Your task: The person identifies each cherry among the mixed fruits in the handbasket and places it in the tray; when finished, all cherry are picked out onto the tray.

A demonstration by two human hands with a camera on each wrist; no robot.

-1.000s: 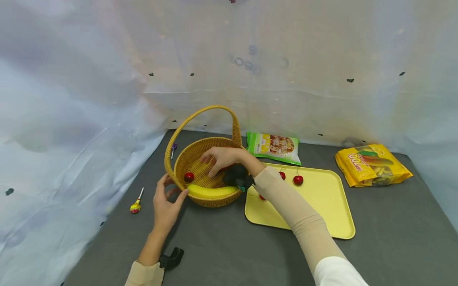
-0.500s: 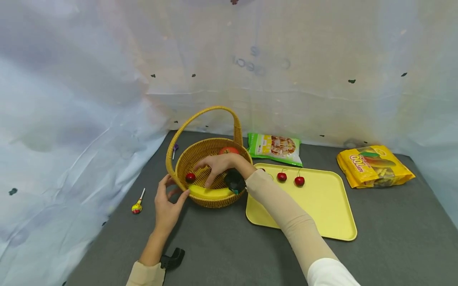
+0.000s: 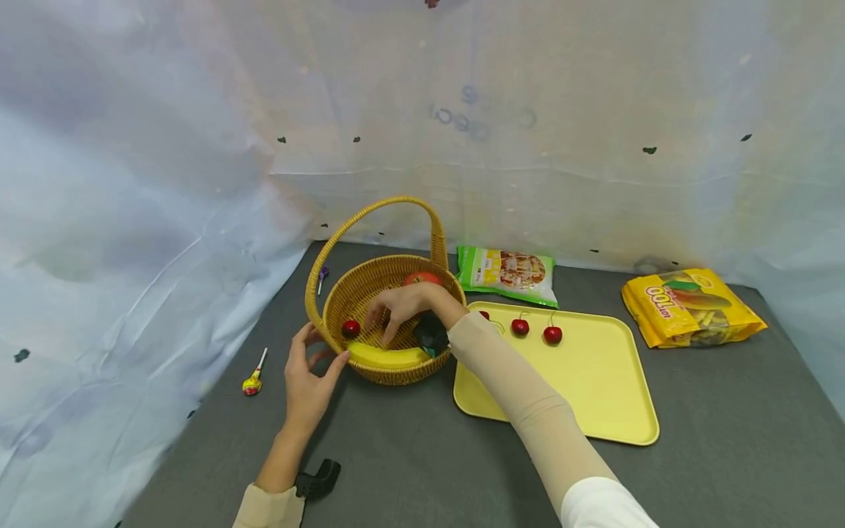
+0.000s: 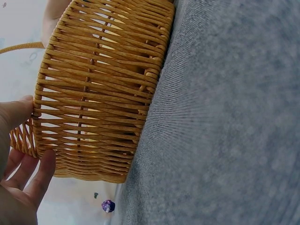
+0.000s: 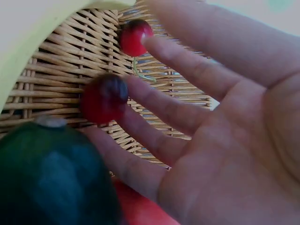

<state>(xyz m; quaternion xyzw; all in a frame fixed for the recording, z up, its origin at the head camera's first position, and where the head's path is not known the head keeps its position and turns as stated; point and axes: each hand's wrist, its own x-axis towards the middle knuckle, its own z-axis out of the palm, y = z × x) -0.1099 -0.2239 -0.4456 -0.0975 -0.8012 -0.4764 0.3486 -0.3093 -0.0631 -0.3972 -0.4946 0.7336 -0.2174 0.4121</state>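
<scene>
R grip open, fingertips on basket cherries

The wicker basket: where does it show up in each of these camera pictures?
Head: wicker basket left of centre on the grey table, handle arching above.
Left wrist: its outer wall fills the upper left, beside the left hand.
Right wrist: its woven inside lies behind the right hand.
Shared landmark: the golden weave.
</scene>
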